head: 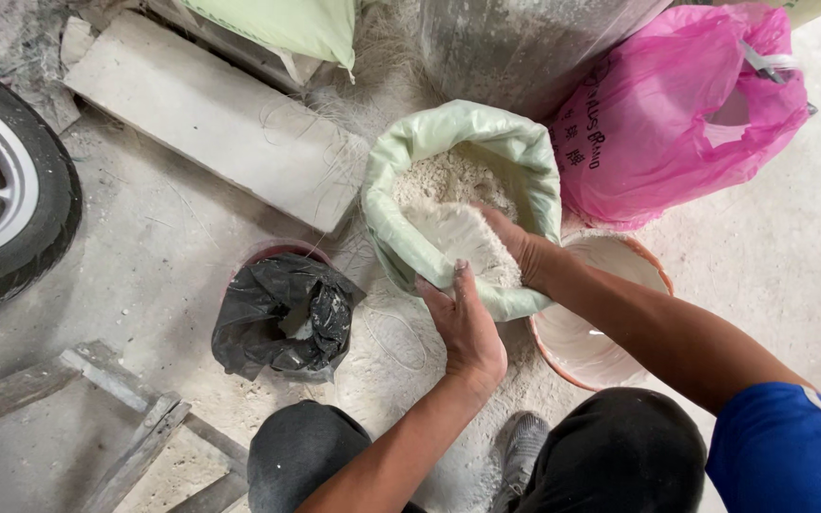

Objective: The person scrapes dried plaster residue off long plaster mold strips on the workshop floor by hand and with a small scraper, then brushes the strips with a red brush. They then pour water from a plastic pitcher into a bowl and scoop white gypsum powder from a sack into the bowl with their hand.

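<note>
Your right hand fingers buried in powder inside green sack, grip unclear; left hand clamps sack rim. Dusty concrete floor, wheel cut off.

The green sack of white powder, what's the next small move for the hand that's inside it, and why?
Probably lift the right hand out toward the orange-rimmed bowl beside the green sack: that hand is buried in the powder, while the left hand holds the rim open.

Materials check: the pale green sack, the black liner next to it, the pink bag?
Pale green sack: looks like woven plastic, matte, with a rolled-down rim that holds its shape. Black liner: thin plastic film, glossy and crinkled. Pink bag: thin translucent plastic film, shiny creases. The left hand grips the sack's rim.
</note>
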